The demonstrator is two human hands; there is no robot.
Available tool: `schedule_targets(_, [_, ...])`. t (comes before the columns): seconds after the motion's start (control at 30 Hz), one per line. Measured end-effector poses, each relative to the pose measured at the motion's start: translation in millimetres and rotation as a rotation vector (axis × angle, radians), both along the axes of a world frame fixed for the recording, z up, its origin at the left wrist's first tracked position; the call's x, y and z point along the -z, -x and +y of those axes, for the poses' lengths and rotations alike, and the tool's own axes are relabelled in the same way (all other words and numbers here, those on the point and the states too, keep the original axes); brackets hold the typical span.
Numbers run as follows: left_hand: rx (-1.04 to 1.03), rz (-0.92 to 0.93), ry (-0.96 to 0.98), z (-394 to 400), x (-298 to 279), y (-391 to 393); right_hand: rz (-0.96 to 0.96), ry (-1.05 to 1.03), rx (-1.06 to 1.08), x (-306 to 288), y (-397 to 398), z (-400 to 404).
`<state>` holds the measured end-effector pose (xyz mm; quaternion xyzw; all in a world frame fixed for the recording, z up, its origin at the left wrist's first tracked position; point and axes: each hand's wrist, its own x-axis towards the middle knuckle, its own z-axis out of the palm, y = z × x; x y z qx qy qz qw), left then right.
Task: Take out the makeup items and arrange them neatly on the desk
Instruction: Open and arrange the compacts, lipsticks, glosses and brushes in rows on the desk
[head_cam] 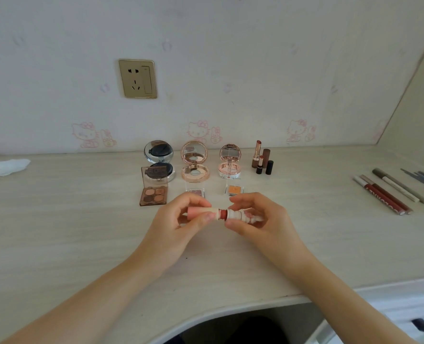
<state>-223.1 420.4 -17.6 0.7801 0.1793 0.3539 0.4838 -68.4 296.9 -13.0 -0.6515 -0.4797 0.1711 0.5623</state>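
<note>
Both hands meet above the table, holding one lipstick level between them. The left hand has its grip closed around the pink cap, thumb and fingers pinching it. The right hand has its grip closed around the white ridged base. A short reddish band of the stick shows between cap and base, so the two parts are slightly apart.

Just beyond the left grip lies an open four-pan eyeshadow palette. Farther beyond both grips stand three open round compacts: silver, rose-gold and pink. Beyond the right grip stand several upright lipsticks. Well to the right of the right grip lies a row of pencils and liners.
</note>
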Motion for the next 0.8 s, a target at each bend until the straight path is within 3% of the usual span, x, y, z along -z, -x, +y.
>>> schedule_targets(0.4, [0.006,-0.005,0.085,0,0,0,0.237,-0.060,0.042,-5,-4,-2])
schedule_targets(0.8, [0.068,0.020,0.067,-3,0,-1,0.648,-0.147,-0.033,-7,-11,-1])
